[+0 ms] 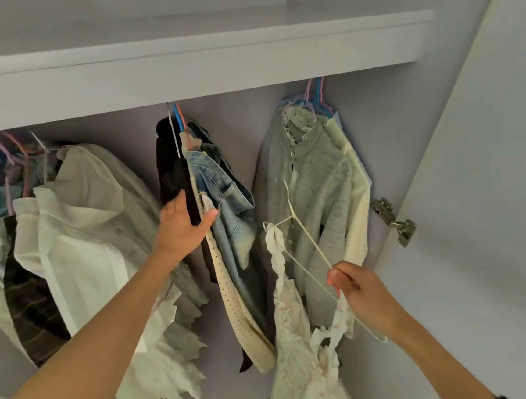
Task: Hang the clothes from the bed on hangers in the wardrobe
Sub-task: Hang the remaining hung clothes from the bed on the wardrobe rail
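The floral top (294, 339) hangs by its straps on a white hanger (304, 253), held in front of the open wardrobe (198, 61), below the rail level. The right hand (358, 289) pinches the hanger's lower wire, fingers curled round it. The left hand (183, 228) grips the black garment (172, 172) in the middle group, thumb and fingers closed around its edge beside the jeans (222, 183). A grey cardigan (321, 194) hangs behind the hanger. White shirts (86, 234) hang at left.
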`<state>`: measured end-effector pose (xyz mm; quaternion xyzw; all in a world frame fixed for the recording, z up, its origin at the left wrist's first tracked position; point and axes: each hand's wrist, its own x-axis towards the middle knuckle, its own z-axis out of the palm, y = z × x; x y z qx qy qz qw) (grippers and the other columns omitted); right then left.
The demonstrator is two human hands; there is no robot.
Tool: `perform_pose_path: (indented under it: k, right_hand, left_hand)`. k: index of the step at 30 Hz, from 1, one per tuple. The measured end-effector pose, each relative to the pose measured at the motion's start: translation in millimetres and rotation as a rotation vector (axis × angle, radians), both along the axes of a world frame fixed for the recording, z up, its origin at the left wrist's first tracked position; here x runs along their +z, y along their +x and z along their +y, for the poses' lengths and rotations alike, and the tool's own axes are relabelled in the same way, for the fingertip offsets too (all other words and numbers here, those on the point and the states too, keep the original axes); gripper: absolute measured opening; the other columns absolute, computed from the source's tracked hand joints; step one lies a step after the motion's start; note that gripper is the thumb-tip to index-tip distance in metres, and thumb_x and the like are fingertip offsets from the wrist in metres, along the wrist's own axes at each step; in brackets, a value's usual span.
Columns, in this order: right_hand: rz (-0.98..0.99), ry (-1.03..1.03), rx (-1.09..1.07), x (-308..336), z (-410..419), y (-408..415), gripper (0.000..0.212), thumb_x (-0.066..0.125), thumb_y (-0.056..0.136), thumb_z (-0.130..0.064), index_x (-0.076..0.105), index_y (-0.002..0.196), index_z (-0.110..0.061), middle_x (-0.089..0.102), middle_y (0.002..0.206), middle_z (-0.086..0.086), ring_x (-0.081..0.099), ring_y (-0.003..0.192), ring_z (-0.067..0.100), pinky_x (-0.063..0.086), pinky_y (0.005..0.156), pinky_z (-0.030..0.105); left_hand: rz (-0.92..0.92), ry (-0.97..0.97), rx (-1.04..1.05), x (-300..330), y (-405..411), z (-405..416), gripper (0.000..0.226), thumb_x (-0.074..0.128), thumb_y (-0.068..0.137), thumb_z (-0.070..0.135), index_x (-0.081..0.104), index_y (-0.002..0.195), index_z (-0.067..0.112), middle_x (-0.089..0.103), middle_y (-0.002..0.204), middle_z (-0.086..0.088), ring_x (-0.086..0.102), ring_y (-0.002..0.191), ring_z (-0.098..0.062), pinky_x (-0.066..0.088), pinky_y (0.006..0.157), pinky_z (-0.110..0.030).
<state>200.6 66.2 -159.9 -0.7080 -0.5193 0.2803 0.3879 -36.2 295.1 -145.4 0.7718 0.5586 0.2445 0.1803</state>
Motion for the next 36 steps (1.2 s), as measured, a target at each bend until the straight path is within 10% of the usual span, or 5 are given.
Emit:
perform_pose_path:
  k: [8,23,36]
  right_hand:
    - [-0.073,-0.238,0.219,15.7,-31.5,-2.9,0.034,0.037,0.097,-0.012,0.05,0.067,-0.023,0.052,0.068,-0.007,0.047,0.066,0.009,0.038,0.066,0.021]
    - [-0.394,-0.616,0.614,46.4,-11.5,-74.3,0.026,0.039,0.094,-0.014,0.056,0.075,-0.018,0.05,0.073,-0.006,0.044,0.065,0.007,0.037,0.062,0.021]
    - [0.05,-0.08,0.275,60.9,12.8,-158.7,0.035,0.037,0.095,-0.011,0.052,0.064,-0.02,0.047,0.062,-0.004,0.042,0.055,0.01,0.034,0.054,0.021]
  left_hand:
    - [0.366,0.338,0.232,2.4,-82.9,-23.0,0.048,0.06,0.084,0.014,0.047,0.129,0.002,0.031,0.143,-0.024,0.011,0.136,-0.043,0.003,0.108,-0.057]
    - [0.469,0.161,0.359,7.5,-164.2,-55.4,0.052,0.056,0.088,0.015,0.04,0.137,0.005,0.019,0.152,-0.013,-0.002,0.141,-0.033,0.002,0.112,-0.049]
    - [0.404,0.138,0.276,11.8,-196.2,-69.5,0.05,0.046,0.094,0.016,0.035,0.142,0.013,0.018,0.154,-0.007,0.007,0.143,-0.027,0.023,0.11,-0.048]
